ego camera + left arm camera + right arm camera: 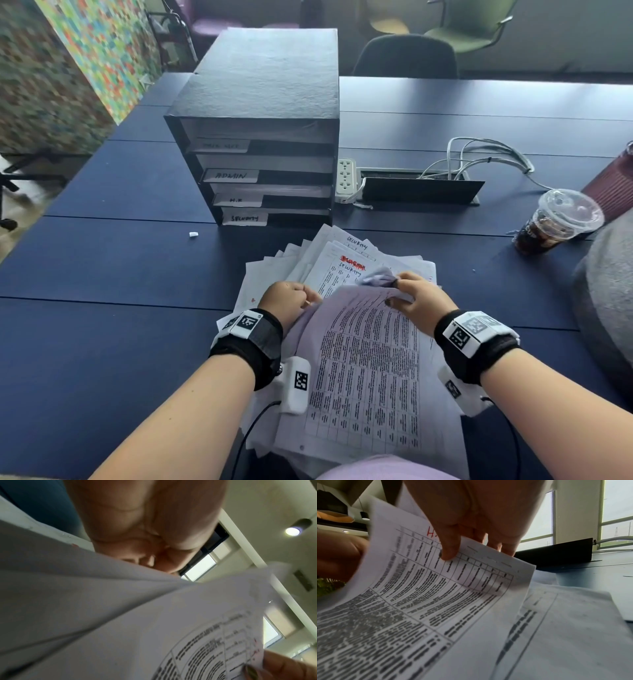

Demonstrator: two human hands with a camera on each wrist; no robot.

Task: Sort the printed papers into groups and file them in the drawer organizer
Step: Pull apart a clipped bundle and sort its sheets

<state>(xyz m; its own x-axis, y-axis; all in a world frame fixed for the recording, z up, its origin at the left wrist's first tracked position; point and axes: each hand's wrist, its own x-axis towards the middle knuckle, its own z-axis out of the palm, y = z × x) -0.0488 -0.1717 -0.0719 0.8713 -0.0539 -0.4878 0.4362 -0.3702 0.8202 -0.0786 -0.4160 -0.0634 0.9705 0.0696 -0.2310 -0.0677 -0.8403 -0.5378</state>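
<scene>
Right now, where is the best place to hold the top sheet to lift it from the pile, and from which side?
Probably its far edge, from above. The right hand already pinches that edge of the top sheet, which curls up clear of the pile, so fingers fit under it. The near end lies flat on other sheets.

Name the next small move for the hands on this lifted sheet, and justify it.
Probably lift the sheet clear of the pile and carry it to the organizer's H.R slot. Both the left hand and right hand already pinch its far edge, and red writing starting "H" shows at its top.
</scene>
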